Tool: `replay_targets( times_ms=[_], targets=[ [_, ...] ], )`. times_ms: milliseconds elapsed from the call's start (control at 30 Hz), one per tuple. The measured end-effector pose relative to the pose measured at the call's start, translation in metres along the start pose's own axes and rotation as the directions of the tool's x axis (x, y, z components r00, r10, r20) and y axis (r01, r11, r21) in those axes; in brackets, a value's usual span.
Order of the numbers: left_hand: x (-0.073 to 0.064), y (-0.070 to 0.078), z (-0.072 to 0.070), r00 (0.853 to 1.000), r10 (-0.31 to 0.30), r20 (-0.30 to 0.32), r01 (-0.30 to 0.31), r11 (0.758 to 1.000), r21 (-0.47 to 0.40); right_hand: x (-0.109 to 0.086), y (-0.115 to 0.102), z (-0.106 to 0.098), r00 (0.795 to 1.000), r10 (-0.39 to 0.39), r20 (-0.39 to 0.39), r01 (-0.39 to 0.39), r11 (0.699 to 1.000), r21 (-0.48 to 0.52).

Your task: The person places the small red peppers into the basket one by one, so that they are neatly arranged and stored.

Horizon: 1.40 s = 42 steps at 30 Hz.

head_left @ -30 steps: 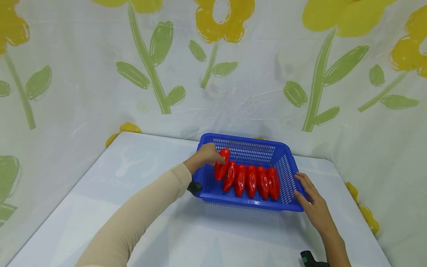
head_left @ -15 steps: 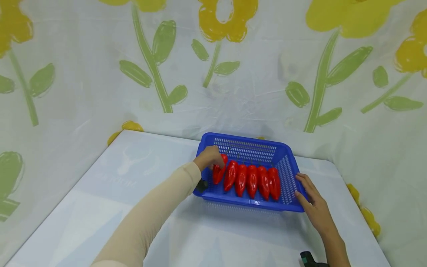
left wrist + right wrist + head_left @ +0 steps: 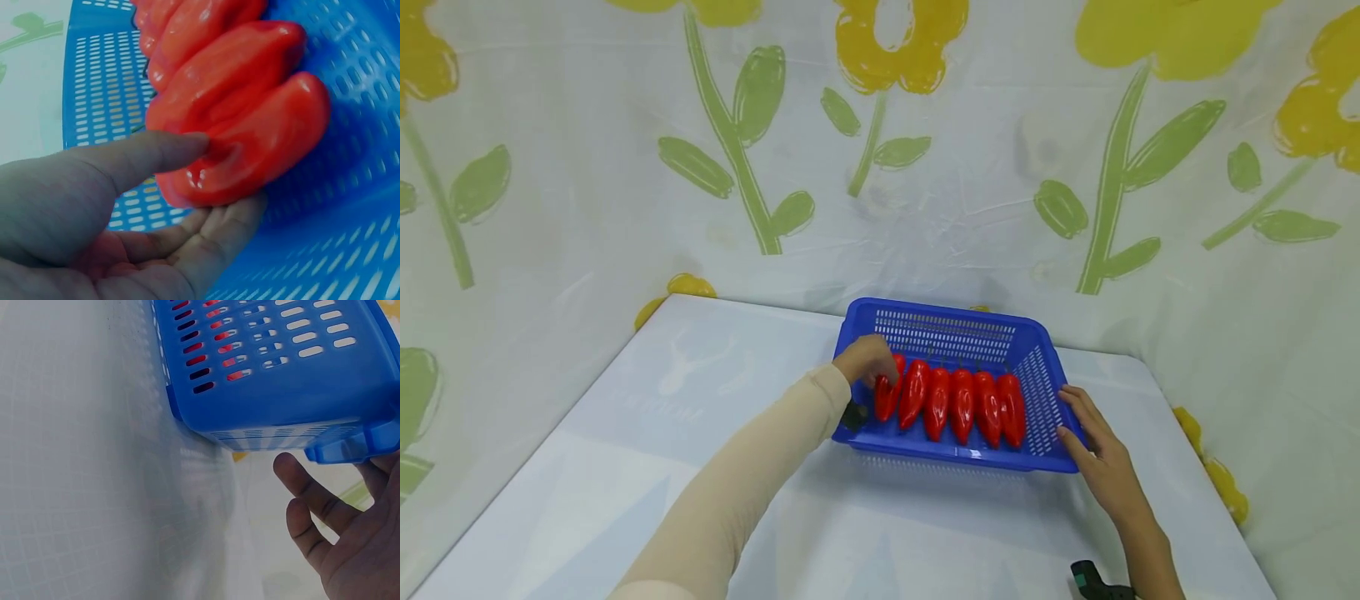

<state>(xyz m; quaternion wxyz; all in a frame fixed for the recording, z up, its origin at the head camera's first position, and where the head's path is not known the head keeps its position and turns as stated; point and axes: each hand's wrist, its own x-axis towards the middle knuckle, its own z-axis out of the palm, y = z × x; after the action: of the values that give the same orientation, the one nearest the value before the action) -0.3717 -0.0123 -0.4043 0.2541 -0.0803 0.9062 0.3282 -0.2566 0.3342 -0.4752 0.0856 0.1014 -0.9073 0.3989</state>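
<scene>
Inside the blue perforated basket [image 3: 1055,367], my left hand [image 3: 869,358] pinches the leftmost glossy red pepper [image 3: 886,402]. In the left wrist view the thumb lies on top of that pepper [image 3: 278,140] and the other fingers are under its side. Several more red peppers [image 3: 962,408] lie side by side in a row to its right, thin stems toward the back wall. At the basket's right end my right hand [image 3: 1105,462] touches the rim with extended fingers. From the right wrist, two fingers [image 3: 325,506] stand apart below the rim, while others are partly hidden behind it.
The basket stands near the back of a pale table [image 3: 700,400]. Behind it hangs a white curtain [image 3: 970,208] with printed yellow flowers. A black wrist device [image 3: 1097,579] is strapped to the right wrist.
My left hand has lowered the leftmost pepper from a raised, tilted pose to lie beside the row, and still holds it. The right hand has stayed at the rim.
</scene>
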Motion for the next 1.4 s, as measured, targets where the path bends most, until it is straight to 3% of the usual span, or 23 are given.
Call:
replay_targets(
  times_ms=[200,333,500,600,700,833,967,1067,1233,1400],
  targets=[
    [0.0,-0.001,0.002,0.999,-0.03,0.037,0.032,0.998,-0.049,-0.001,-0.001,0.001,1.0,-0.001,0.003,0.001,1.0,-0.002],
    [0.0,0.0,0.005,1.0,0.001,-0.022,-0.001,1.0,0.009,-0.001,0.0,0.0,1.0,-0.001,0.001,0.001,1.0,-0.007],
    [-0.003,0.001,0.004,0.986,0.108,-0.129,-0.087,0.984,0.157,-0.001,0.0,0.002,1.0,0.004,0.001,-0.004,1.0,-0.006],
    [-0.008,-0.002,-0.003,0.975,0.182,-0.129,-0.153,0.966,0.206,-0.001,-0.001,0.004,1.0,0.011,0.004,-0.011,1.0,-0.002],
    [-0.014,-0.008,-0.013,0.965,0.239,-0.105,-0.22,0.961,0.169,-0.001,0.0,0.005,1.0,0.013,0.008,-0.013,1.0,0.003],
    [-0.022,-0.018,-0.026,0.935,0.343,-0.095,-0.328,0.934,0.14,-0.001,-0.001,0.006,1.0,0.012,0.006,-0.012,1.0,0.001],
    [-0.031,-0.03,-0.036,0.886,0.452,-0.107,-0.449,0.892,0.05,0.0,-0.001,0.004,1.0,0.012,0.01,-0.012,1.0,0.003],
    [-0.038,-0.04,-0.04,0.852,0.502,-0.153,-0.511,0.859,-0.026,0.001,-0.001,0.002,1.0,0.01,0.013,-0.01,1.0,0.007],
    [-0.05,-0.058,-0.044,0.814,0.514,-0.269,-0.553,0.828,-0.091,0.003,0.003,0.0,1.0,0.008,0.013,-0.008,1.0,0.007],
    [-0.056,-0.08,-0.043,0.794,0.492,-0.357,-0.557,0.823,-0.106,0.003,0.007,-0.001,1.0,0.005,0.008,-0.005,1.0,0.017]
  ],
)
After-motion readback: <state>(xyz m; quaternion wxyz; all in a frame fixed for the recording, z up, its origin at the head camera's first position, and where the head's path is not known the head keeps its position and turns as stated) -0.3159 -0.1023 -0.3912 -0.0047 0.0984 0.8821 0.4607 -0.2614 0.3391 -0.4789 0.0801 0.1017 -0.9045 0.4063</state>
